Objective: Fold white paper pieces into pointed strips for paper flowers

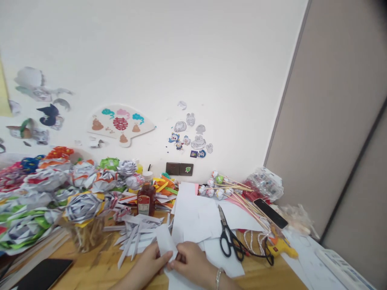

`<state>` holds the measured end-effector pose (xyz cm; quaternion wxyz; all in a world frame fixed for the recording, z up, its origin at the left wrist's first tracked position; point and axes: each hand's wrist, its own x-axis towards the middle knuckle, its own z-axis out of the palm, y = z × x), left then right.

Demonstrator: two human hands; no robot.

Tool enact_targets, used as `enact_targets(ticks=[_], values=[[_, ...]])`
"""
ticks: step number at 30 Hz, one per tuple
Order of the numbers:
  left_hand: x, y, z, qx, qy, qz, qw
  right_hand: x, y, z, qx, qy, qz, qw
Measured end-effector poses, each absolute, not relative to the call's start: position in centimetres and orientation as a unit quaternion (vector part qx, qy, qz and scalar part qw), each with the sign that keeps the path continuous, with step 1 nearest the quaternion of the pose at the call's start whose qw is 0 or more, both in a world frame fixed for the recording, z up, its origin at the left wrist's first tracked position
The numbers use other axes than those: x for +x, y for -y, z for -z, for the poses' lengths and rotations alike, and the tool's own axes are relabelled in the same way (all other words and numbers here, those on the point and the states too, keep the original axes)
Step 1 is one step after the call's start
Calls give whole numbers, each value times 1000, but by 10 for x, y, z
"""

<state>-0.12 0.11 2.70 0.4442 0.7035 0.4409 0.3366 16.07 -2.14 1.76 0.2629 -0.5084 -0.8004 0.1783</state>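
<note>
The paper (165, 237) is at the near middle of the table (98, 266), between the strips (140, 231) on the left and the scissors (225, 235) on the right. The left hand (154, 259) pinches its left edge; the right hand (188, 259) pinches its near right corner. It looks light, thin and easily creased, best held lightly by its edges.

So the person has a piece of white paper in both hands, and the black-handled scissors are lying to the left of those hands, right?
Not quite: the head view shows the scissors lying to the right of the hands. The left hand and right hand do both hold the white paper.
</note>
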Motion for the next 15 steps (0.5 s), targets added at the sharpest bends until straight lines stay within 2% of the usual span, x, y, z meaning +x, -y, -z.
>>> enact_targets(ticks=[7,15], values=[[-1,-4,-20,684,-423,-345,484,161,19,-16,-504,811,-150,257],[0,-5,-25,695,-430,-333,470,160,19,-17,-499,821,-133,242]])
